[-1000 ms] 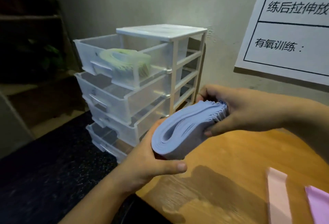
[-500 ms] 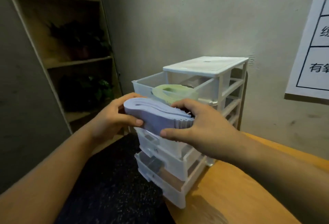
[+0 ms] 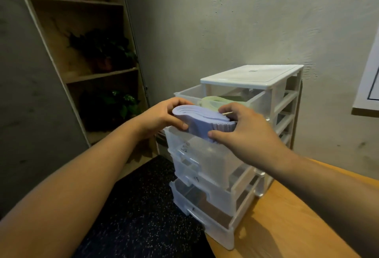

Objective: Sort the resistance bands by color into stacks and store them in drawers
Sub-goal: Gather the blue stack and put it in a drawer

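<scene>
A folded stack of light blue resistance bands (image 3: 202, 121) hangs over the front of the second drawer (image 3: 205, 155) of a white plastic drawer unit (image 3: 252, 75). My left hand (image 3: 162, 117) grips the stack's rounded left end. My right hand (image 3: 244, 129) grips its right end, thumb underneath. Just behind the stack, green bands (image 3: 213, 100) lie in the pulled-out top drawer (image 3: 184, 94). All the drawers are pulled out.
The drawer unit stands at the left end of a wooden table (image 3: 287, 227) against a grey wall. A dark speckled floor (image 3: 139, 206) lies below. A wooden shelf (image 3: 88, 73) with potted plants stands at the left. A white poster (image 3: 369, 85) hangs at the right edge.
Both hands carried the blue stack from over the table up to the drawer unit, and it now sits slightly lower, at the second drawer. The camera turned left and came nearer.
</scene>
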